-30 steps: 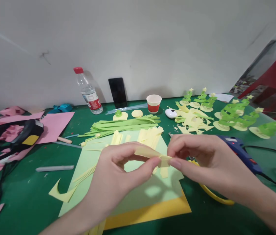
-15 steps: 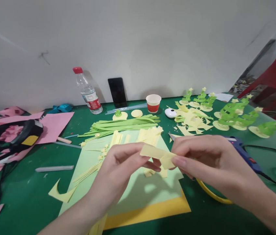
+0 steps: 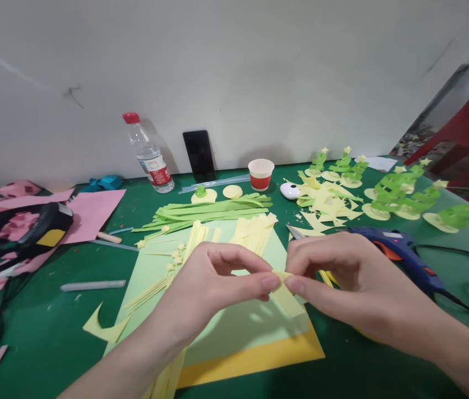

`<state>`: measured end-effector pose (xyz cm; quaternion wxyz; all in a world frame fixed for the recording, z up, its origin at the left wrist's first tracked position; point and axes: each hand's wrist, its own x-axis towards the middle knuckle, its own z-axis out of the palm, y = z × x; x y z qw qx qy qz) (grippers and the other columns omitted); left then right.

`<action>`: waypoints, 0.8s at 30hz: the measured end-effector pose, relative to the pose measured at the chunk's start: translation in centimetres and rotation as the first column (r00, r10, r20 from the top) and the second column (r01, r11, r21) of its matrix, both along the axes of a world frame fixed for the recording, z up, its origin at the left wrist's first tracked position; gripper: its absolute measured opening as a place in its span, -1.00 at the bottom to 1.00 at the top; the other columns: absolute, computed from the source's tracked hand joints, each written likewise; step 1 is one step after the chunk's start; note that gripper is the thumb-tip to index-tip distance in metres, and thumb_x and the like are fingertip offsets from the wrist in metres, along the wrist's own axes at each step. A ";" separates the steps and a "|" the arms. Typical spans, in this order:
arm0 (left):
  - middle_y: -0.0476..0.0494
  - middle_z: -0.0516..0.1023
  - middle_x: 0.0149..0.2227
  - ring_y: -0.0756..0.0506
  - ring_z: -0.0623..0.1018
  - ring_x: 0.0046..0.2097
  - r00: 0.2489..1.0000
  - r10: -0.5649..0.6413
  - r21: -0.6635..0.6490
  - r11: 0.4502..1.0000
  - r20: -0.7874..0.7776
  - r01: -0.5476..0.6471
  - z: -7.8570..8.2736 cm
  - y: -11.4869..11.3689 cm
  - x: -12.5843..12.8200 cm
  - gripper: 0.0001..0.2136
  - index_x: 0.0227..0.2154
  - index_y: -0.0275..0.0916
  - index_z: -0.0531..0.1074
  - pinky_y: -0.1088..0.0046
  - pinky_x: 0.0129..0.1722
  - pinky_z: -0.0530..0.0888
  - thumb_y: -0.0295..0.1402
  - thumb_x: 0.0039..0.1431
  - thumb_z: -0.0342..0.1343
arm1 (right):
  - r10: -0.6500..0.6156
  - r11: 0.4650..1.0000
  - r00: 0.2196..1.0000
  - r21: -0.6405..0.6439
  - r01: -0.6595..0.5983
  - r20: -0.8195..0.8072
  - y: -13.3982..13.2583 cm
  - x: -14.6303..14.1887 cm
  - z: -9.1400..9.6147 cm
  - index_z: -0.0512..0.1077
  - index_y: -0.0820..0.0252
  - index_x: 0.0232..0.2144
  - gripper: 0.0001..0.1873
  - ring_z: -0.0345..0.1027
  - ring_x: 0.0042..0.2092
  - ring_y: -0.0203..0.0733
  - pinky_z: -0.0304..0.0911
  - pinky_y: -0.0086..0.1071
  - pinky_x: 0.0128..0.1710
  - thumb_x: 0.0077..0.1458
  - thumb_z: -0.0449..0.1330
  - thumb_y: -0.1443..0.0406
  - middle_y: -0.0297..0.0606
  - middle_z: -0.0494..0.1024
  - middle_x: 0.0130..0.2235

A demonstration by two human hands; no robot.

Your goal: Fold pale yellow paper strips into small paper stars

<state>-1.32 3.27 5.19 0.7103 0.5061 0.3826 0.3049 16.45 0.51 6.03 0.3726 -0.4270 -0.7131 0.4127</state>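
Between both hands is a folded pale yellow paper strip (image 3: 287,299), its flat tail hanging down toward the lower right. My left hand (image 3: 221,282) pinches its folded top with thumb and forefinger. From the other side my right hand (image 3: 338,274) pinches the same fold, fingertips almost meeting the left ones. Below them lies a light green paper sheet (image 3: 234,332) over a yellow-orange sheet (image 3: 254,363). Pale yellow strips (image 3: 254,230) and small folded paper stars (image 3: 178,255) rest on the green sheet. Scissors (image 3: 295,231) are partly hidden behind my right hand.
A blue glue gun (image 3: 400,249) with a black cable lies at right, near several green paper spirals topped with stars (image 3: 396,188). Paper scraps (image 3: 328,202), a paper cup (image 3: 261,176), a phone (image 3: 199,157) and a water bottle (image 3: 153,158) stand or lie farther back. Pink paper (image 3: 93,213) is at left.
The strip has turned from lying sideways between my hands to hanging down from the pinched fold. My left fingertips have moved right, close to my right ones.
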 end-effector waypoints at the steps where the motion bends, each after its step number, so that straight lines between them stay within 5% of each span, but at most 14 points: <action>1: 0.07 0.57 -0.57 0.04 0.50 -0.48 1.000 0.003 0.005 1.000 0.004 -0.003 0.0 0.0 0.0 -0.90 -0.62 -0.17 0.59 0.59 -0.43 0.43 -0.51 -0.13 0.33 | 0.014 1.000 1.000 0.012 -0.015 0.009 0.1 0.1 0.0 0.33 0.21 -0.67 -0.75 0.17 -0.58 -0.40 0.15 -0.58 -0.62 0.00 0.12 0.45 -0.40 0.34 -0.65; 5: 0.06 0.57 -0.58 0.04 0.50 -0.50 0.997 0.059 0.016 0.998 0.043 -0.060 0.0 0.0 -0.1 -0.93 -0.61 -0.20 0.58 0.57 -0.42 0.43 -0.46 -0.12 0.33 | 0.038 0.982 0.999 0.185 -0.040 0.016 0.7 0.3 0.0 0.35 0.21 -0.63 -0.70 0.20 -0.57 -0.42 0.13 -0.57 -0.61 0.13 0.08 0.41 -0.41 0.37 -0.62; 10: 0.07 0.53 -0.62 0.07 0.49 -0.53 0.988 0.029 -0.112 0.994 0.154 -0.011 0.2 -0.1 0.2 -0.92 -0.63 -0.22 0.58 0.58 -0.42 0.45 -0.41 -0.17 0.38 | 0.061 0.892 0.998 0.451 -0.043 -0.025 1.2 0.5 -0.8 0.46 0.19 -0.35 -0.80 0.27 -0.47 -0.39 0.26 -0.54 -0.50 0.03 0.12 0.53 -0.34 0.49 -0.44; 18: 0.05 0.53 -0.62 0.07 0.48 -0.52 0.985 -0.017 -0.152 0.987 0.174 0.044 0.0 -0.4 0.7 -0.86 -0.62 -0.25 0.58 0.57 -0.40 0.47 -0.34 -0.23 0.42 | 0.124 0.814 0.991 0.567 -0.127 0.045 1.7 1.0 -0.8 0.48 0.14 -0.42 -0.86 0.33 -0.46 -0.35 0.26 -0.49 -0.54 0.14 0.16 0.41 -0.34 0.47 -0.47; 21: 0.03 0.54 -0.57 0.04 0.48 -0.48 0.993 0.014 -0.073 0.997 0.120 -0.006 -0.3 -0.5 0.7 -0.91 -0.60 -0.23 0.58 0.55 -0.39 0.46 -0.37 -0.14 0.37 | 0.102 0.847 0.995 0.523 -0.097 0.019 1.7 1.0 -0.5 0.45 0.17 -0.49 -0.86 0.32 -0.50 -0.36 0.25 -0.49 -0.58 0.11 0.19 0.40 -0.34 0.48 -0.50; 24: -0.01 0.55 -0.48 0.00 0.52 -0.43 0.997 0.073 0.053 0.996 0.025 -0.074 -0.2 -0.7 0.7 -0.87 -0.58 -0.22 0.57 0.52 -0.37 0.48 -0.36 0.01 0.24 | 0.022 0.940 0.996 0.341 0.010 -0.090 1.5 0.7 -0.3 0.41 0.20 -0.58 -0.83 0.28 -0.53 -0.38 0.23 -0.54 -0.60 0.03 0.25 0.38 -0.35 0.46 -0.55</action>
